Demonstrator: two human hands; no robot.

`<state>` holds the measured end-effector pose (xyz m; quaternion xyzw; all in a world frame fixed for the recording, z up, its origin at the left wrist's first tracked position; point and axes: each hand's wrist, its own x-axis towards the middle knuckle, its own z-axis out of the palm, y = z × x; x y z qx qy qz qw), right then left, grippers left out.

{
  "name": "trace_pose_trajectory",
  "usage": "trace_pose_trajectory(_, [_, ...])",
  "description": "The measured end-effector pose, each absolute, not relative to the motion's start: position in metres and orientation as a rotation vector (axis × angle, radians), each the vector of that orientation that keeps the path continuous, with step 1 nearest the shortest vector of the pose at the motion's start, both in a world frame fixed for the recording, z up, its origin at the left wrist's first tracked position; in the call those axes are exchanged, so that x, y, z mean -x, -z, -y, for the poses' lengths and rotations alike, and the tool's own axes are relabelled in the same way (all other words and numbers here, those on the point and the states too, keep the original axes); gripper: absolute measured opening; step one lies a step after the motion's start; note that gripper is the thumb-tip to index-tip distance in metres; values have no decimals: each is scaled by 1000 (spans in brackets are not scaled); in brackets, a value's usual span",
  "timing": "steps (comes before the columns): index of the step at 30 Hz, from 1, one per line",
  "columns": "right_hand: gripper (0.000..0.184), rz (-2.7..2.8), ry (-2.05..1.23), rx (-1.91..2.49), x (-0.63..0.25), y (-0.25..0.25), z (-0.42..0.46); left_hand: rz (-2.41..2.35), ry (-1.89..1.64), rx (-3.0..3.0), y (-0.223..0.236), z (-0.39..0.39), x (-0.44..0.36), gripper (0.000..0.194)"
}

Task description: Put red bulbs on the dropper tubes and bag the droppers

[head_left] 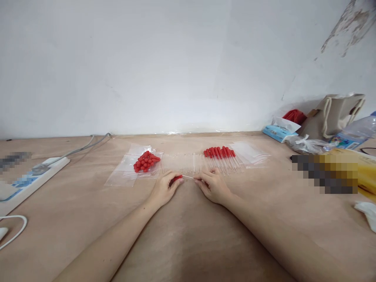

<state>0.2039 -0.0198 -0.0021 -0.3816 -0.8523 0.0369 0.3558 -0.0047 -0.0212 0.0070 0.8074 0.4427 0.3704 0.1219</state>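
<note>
- Left hand (164,187) pinches a bulb (176,179), right hand (214,187) a tube (188,177), short of the table's (182,239) far edge.
- Joining them seems in hand; how far the tube sits is too small to tell.
- Next push likely calls for straight alignment.

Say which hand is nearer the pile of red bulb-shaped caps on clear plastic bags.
Left hand: just off the pile's near right side; the right hand is farther right.
</note>
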Motion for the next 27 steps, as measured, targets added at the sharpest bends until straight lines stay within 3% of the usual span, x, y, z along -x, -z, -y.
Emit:
trace_pose_trajectory(7, [18, 2248, -246, 934, -216, 3, 13, -1030, -932, -2468, -9, 26, 8, 16])
trace_pose_trajectory(18, [21, 2317, 46, 972, -216, 3, 18, -1031, -838, -2576, -7, 28, 6, 20])
trace_pose_trajectory(27, [21, 2400, 4, 1007, -208, 4, 25, -999, -781, -2622, -6, 28, 5, 20])
